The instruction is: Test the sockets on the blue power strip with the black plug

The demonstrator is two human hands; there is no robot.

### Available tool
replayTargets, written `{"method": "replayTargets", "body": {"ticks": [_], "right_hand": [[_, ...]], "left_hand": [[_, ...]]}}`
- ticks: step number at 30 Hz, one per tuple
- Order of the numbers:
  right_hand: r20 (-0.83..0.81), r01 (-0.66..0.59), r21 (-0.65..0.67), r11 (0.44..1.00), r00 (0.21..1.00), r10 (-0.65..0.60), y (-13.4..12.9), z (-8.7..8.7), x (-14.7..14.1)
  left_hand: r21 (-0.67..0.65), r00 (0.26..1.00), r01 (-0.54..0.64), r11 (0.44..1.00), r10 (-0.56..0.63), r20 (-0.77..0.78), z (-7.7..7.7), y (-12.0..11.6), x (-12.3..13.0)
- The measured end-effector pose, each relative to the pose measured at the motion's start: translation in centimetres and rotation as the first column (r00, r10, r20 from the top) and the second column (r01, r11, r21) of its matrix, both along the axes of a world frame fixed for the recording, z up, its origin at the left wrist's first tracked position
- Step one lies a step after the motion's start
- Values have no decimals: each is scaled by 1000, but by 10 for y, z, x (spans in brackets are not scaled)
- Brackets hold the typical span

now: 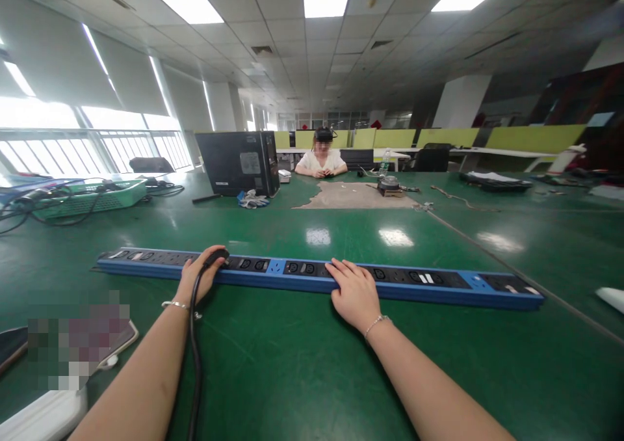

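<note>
A long blue and black power strip [312, 283] lies across the green table in front of me, its sockets facing up. My left hand [195, 277] is closed around a black power plug [217, 257], held at the top of the strip left of its middle. The plug's front is partly hidden, so I cannot tell whether it sits in a socket. Its black cord [194, 343] hangs down past my left wrist toward me. Right of the strip's middle, my right hand [355, 291] rests with fingers stretched over the top; its thumb is not clearly visible.
At the lower left lie a phone-like blurred item [82, 343] and a white object [46, 418]. Farther back are a green basket with cables [92, 200], a black computer case [236, 163] and gloves [253, 199]. A person [322, 158] sits across the table.
</note>
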State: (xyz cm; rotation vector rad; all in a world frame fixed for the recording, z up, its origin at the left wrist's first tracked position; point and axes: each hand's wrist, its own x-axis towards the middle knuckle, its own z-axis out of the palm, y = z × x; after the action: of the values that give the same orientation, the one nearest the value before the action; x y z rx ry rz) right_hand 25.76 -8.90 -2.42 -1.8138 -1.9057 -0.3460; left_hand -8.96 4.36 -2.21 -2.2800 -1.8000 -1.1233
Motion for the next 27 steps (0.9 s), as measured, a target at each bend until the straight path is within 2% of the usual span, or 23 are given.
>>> {"method": "replayTargets", "body": {"ticks": [4,11,17,22,27], "right_hand": [[10,2,-1,1000,1000,-2,0,0,-1],[8,1,1,1000,1000,-1,-1,0,-1],[32,10,-11,1000,999,-9,0,0,-1],[24,10,-7,1000,1000,-9,0,1,-1],[22,14,-6,1000,1000,-14,-1,1,-2]], "left_hand": [[-101,999,28,995,-32,-41,5,-6,12],[-61,992,55,997,-62,-113,4,-12,15],[-82,985,91,992,-102,-139,3,-12,10],[-65,992,65,996,-72,-103,3,-16,15],[-29,1000,18,999,-18,2,0,-20,24]]}}
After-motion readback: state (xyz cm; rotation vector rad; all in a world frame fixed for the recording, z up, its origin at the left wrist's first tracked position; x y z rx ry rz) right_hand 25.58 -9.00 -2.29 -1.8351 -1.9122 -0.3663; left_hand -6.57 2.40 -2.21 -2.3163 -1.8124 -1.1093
